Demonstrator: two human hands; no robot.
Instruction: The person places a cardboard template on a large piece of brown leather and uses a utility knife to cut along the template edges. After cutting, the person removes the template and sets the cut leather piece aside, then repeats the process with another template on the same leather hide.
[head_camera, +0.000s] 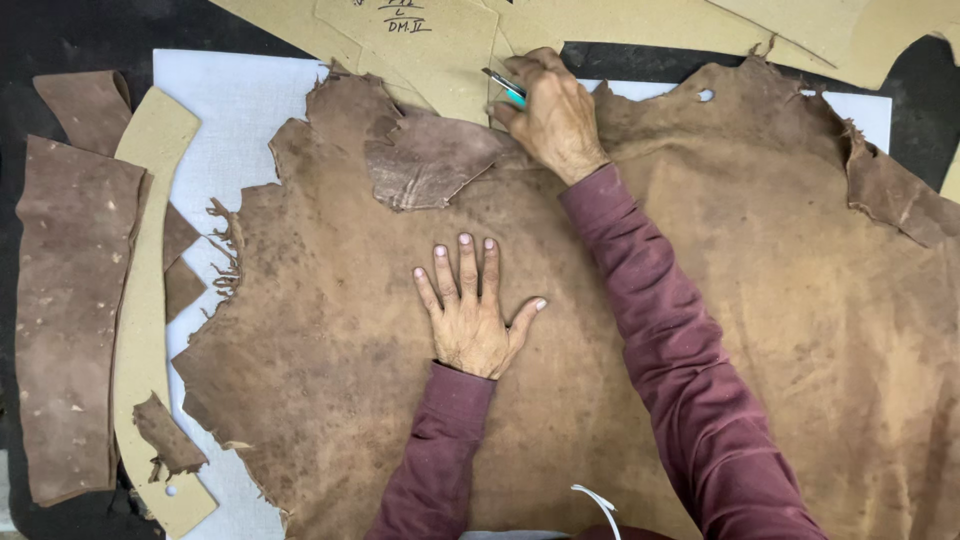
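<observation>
My left hand (470, 315) lies flat on the hide (620, 380), palm down, fingers spread and pointing away from me, gripping nothing, just pressing the leather near the hide's middle. My right hand (550, 115) is closed around a small tool with a teal grip (505, 87), up at the hide's far edge, well beyond the left hand and slightly to its right. The tool's long axis runs diagonally, tip toward the upper left, out over the card pattern (440, 50) that overlaps the hide's far edge. I can't tell if the tip touches leather or card; the hand hides the contact point. Just left of the right hand a folded-over flap (430, 160) of the hide lies darker side up, between the tool and the hide's ragged left edge. The right hand is nearer that flap; the left sits closer to me, apart from it. The hide rests on a white sheet (230, 110), which shows at the hide's upper left and far right corner. Left of the hide: a curved card template (150, 250), with a long dark leather strip (70, 310) beyond it and small leather scraps (165, 435) on its near end. A small hole (706, 95) sits in the hide's far edge, right of the tool hand.
</observation>
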